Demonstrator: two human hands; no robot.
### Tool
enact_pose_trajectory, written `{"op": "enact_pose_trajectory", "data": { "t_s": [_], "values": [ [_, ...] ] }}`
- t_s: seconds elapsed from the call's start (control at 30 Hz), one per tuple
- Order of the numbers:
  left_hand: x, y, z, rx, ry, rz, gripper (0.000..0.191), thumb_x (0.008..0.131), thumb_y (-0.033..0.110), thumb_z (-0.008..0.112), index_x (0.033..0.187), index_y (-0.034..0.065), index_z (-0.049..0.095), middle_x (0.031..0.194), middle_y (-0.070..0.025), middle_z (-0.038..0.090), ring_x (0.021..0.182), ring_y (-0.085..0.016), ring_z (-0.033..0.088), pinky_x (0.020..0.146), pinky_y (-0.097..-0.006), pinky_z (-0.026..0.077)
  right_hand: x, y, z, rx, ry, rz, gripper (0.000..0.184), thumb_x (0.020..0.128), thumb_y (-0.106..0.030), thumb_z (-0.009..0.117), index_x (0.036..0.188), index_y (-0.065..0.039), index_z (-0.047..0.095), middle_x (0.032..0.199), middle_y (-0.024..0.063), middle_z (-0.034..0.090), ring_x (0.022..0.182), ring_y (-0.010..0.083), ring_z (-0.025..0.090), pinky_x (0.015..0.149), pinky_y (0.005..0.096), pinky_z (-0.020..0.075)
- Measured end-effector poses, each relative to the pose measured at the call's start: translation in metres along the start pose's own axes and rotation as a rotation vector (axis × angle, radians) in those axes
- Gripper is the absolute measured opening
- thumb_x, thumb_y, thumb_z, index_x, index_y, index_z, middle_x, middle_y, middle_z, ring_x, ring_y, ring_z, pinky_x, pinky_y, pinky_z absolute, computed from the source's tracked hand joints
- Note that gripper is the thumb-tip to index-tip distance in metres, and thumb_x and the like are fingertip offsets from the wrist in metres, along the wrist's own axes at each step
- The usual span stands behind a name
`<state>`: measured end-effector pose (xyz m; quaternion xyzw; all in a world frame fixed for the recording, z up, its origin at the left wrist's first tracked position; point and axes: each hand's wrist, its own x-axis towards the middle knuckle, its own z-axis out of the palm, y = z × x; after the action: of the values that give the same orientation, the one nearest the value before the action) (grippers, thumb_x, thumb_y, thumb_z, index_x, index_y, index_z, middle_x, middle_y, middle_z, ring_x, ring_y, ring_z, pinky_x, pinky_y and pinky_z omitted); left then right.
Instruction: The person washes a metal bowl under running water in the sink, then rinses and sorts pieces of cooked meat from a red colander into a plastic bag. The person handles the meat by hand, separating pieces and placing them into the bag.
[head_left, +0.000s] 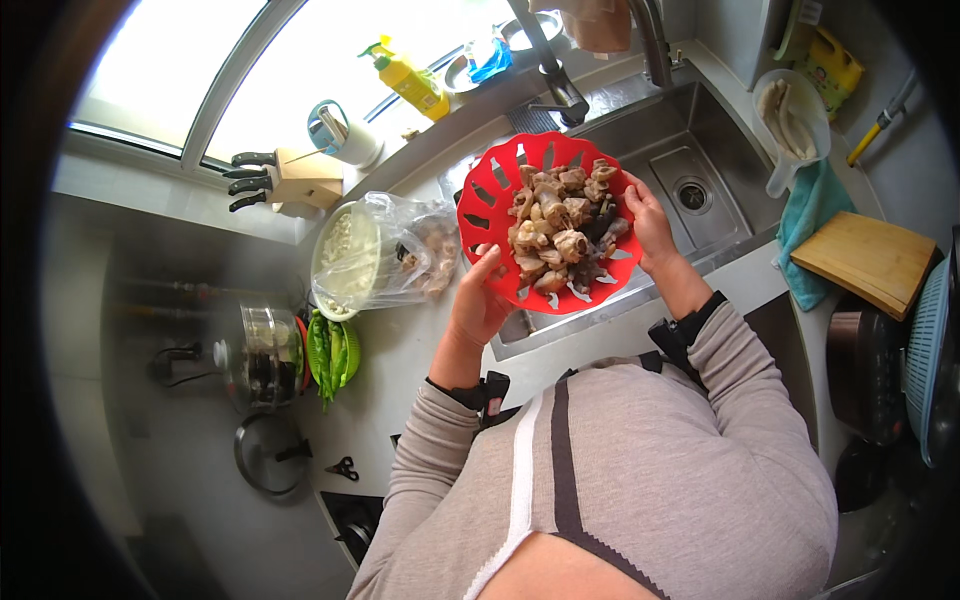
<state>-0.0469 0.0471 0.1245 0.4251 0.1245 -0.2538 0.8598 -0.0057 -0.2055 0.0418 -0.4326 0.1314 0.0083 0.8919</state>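
Note:
A red slotted plastic basket (480, 202) with a scalloped rim is held up between my hands, over the left part of the sink. In it lies a heap of chopped meat pieces (559, 217), mostly pale brown, with some dark grey ones at the right. My left hand (484, 296) grips the lower left rim, thumb on top. On the right side, my right hand (650, 221) holds the rim, its fingers partly hidden beneath. The stainless steel sink basin (660, 165) lies beyond my right hand, its drain (694, 195) in sight.
Left of the basket are a clear plastic bag (412, 255), a white bowl (321, 259), green peppers (328, 360) and scissors (343, 469). A knife block (307, 176) stands by the window. The dark faucet (566, 97) rises behind the basket. A wooden cutting board (866, 262) is at right.

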Motion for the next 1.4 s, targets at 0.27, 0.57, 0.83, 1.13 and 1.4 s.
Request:
{"op": "enact_pose_trajectory", "data": {
  "t_s": [0.27,0.57,0.83,1.13,1.4],
  "values": [
    [-0.005,-0.006,-0.001,0.075,0.003,0.078,0.045,0.090,0.010,0.051,0.132,0.0149,0.037,0.121,-0.0074,0.055,0.106,-0.021,0.060,0.078,-0.0406,0.057,0.001,-0.010,0.005,0.070,-0.134,0.005,0.042,0.105,-0.030,0.035,0.139,-0.007,0.040,0.135,0.0080,0.051,0.123,0.0192,0.049,0.105,0.0344,0.0412],
    [-0.001,-0.020,-0.030,-0.096,0.154,0.091,0.040,0.088,0.017,0.050,0.128,0.0150,0.043,0.114,-0.0069,0.057,0.103,-0.025,0.058,0.084,-0.0450,0.050,-0.014,-0.032,0.024,0.105,-0.306,-0.007,0.049,0.104,-0.038,0.034,0.143,-0.008,0.035,0.139,0.0092,0.046,0.127,0.0192,0.045,0.108,0.0352,0.0357],
    [0.008,-0.038,-0.045,-0.121,0.243,0.067,0.029,0.088,0.017,0.049,0.117,0.0122,0.047,0.104,-0.0088,0.059,0.090,-0.027,0.060,0.075,-0.0442,0.051,-0.007,-0.008,0.020,0.083,-0.263,0.097,0.053,0.104,-0.043,0.032,0.142,-0.007,0.035,0.136,0.0087,0.048,0.126,0.0185,0.045,0.106,0.0339,0.0361],
    [0.014,-0.042,-0.055,-0.165,0.237,-0.022,0.025,0.092,0.019,0.047,0.116,0.0117,0.048,0.108,-0.0097,0.059,0.092,-0.029,0.061,0.072,-0.0429,0.053,-0.004,0.005,0.013,-0.002,-0.189,0.104,0.043,0.105,-0.032,0.033,0.139,-0.005,0.038,0.134,0.0089,0.050,0.124,0.0199,0.048,0.105,0.0346,0.0386],
    [0.028,-0.064,-0.078,-0.120,0.279,-0.041,0.029,0.098,0.024,0.041,0.124,0.0124,0.045,0.124,-0.0133,0.054,0.107,-0.029,0.058,0.075,-0.0471,0.055,-0.022,-0.020,0.044,-0.193,-0.215,0.044,0.044,0.103,-0.026,0.042,0.142,-0.005,0.037,0.136,0.0081,0.049,0.125,0.0157,0.044,0.106,0.0298,0.0345]
  ]
}}
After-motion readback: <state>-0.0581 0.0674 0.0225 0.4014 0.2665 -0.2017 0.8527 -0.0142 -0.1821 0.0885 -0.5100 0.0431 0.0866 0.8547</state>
